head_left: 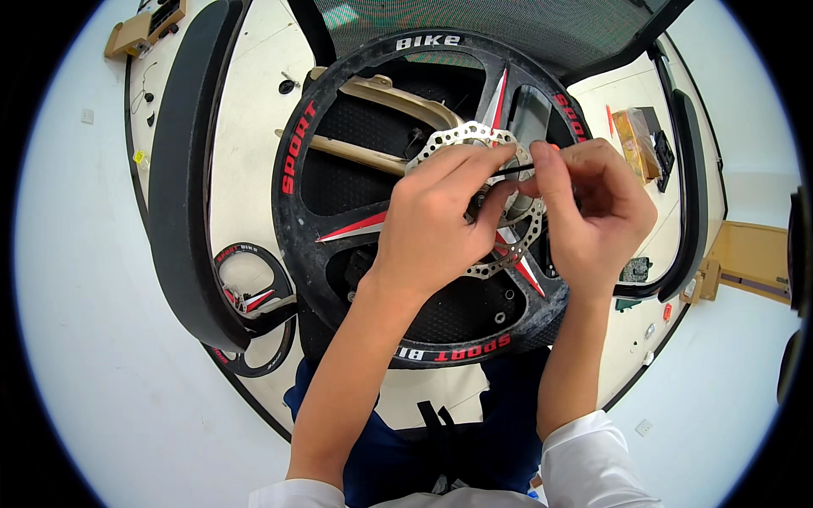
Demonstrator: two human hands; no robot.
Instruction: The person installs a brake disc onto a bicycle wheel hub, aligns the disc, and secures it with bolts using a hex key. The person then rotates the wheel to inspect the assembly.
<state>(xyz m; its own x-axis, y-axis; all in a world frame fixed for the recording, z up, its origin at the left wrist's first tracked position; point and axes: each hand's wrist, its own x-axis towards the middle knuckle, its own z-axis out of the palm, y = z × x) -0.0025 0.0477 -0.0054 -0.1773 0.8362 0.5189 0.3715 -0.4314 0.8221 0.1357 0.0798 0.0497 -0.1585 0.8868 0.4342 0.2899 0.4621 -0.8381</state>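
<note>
A black spoked wheel (298,216) with red and white accents lies flat on the chair seat in front of me. A silver perforated brake disc (461,135) sits at its hub. My right hand (597,190) is closed over the disc's right side, pinching a thin black rod (515,169) that points left; a bit of orange-red shows by its fingertips. My left hand (440,216) lies across the disc, index finger and thumb curled around the rod's left end. What these left fingers grip is hidden, and the hub centre is mostly covered.
Cream-coloured frame tubes (364,152) show through the wheel. Chair armrests (182,169) rise on both sides. Small smaller-looking wheels (254,271) stand on the floor at left. Two small metal rings (500,317) lie inside the wheel. Cardboard boxes (749,254) and small parts lie at right.
</note>
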